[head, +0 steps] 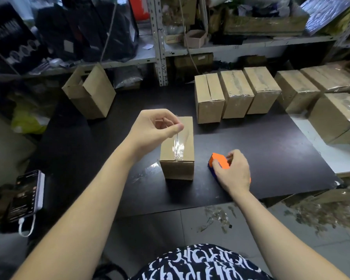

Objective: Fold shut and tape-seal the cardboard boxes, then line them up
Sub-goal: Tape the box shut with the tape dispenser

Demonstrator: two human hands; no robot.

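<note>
We see the cardboard box [177,168] standing mid-surface [271,158], a strip of clear tape [177,145] running along its top. Our left hand [158,128] pinches the strip's far end just above the box. Our right hand [233,174] grips an orange tape dispenser [220,158] just right of the box, hiding most of it. Far right, a row of taped boxes [236,91] runs off frame, the last ones cut off
</note>
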